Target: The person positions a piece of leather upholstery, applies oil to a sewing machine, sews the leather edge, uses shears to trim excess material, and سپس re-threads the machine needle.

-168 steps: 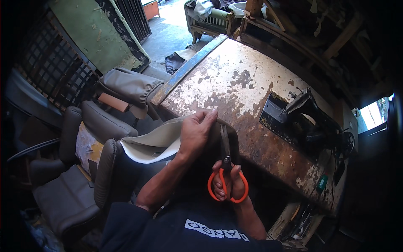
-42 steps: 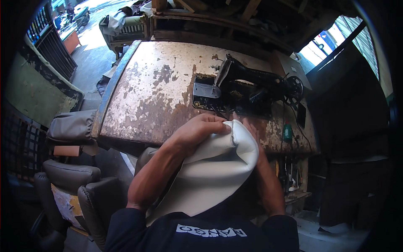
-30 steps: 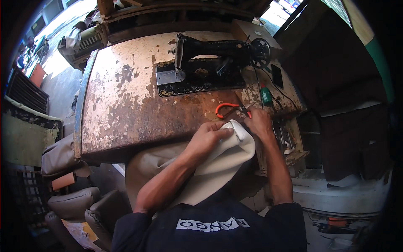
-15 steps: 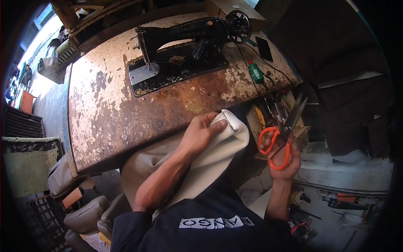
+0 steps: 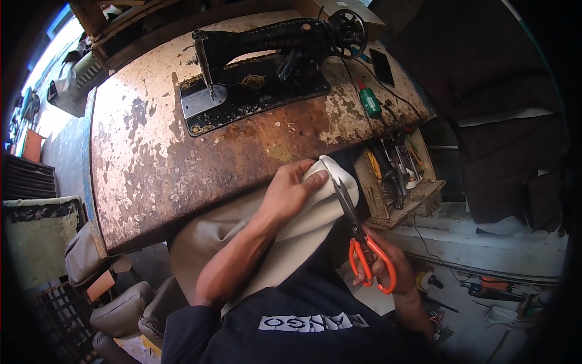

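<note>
My left hand (image 5: 295,187) pinches a folded edge of a cream-coloured sheet of leather-like material (image 5: 303,233), thumb on top, just off the table's front edge. The sheet hangs over my lap and runs back under my left forearm. In my right hand (image 5: 388,261) is a pair of scissors (image 5: 356,227) with orange handles, my fingers through the loops. Its dark blades point up and to the left, their tips at the folded edge beside my left thumb. The blades look nearly closed; whether material lies between them I cannot tell.
A black sewing machine (image 5: 260,48) stands on the worn table (image 5: 139,164). Right of it are a green bottle (image 5: 369,102) and a phone (image 5: 382,67). An open wooden drawer (image 5: 418,203) with tools juts out near my right hand. Brown cushions (image 5: 124,306) lie lower left.
My right hand has brought the scissors down and left from over the drawer to the material's edge. The blades have come closer together. My left hand keeps its pinch.
</note>
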{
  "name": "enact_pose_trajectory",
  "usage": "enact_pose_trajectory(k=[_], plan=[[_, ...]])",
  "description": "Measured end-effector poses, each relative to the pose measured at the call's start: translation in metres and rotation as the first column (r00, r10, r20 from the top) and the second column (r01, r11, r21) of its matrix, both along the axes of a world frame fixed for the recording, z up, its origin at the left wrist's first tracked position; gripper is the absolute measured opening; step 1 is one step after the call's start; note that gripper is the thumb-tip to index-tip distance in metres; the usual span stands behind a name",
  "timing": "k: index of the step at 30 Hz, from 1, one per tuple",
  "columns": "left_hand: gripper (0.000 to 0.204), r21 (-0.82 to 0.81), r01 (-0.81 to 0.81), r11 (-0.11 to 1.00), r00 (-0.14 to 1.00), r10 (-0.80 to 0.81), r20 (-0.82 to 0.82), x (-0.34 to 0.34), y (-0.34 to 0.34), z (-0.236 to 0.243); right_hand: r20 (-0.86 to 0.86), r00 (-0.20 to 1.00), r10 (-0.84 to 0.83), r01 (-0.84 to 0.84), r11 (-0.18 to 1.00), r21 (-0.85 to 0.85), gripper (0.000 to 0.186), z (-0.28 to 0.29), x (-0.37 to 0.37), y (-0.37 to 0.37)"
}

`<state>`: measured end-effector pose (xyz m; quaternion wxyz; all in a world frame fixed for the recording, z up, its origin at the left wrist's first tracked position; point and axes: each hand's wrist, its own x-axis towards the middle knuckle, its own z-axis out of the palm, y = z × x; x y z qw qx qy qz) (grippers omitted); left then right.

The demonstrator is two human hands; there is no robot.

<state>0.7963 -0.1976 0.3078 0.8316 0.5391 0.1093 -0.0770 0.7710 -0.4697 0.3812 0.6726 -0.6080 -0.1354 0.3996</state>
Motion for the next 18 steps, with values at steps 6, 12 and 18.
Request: enact_pose_trajectory(k=[6, 12, 18], plan=[[0.025, 0.104, -0.003, 0.995, 1.0, 0.001, 0.023, -0.002, 0.0, -0.005, 0.026, 0.994, 0.103, -0.095, 0.968, -0.234, 0.076, 0.027, 0.019, -0.001], [0.025, 0.16, -0.015, 0.987, 0.998, 0.004, 0.069, -0.004, 0.001, -0.007, 0.003, 0.989, 0.149, -0.139, 0.926, -0.351, 0.084, 0.031, 0.03, 0.004], [0.028, 0.234, 0.003, 0.972, 0.998, -0.019, 0.067, -0.002, 0.007, -0.014, -0.005, 0.998, 0.066, -0.065, 0.963, -0.262, 0.08, -0.001, 0.029, 0.011]])
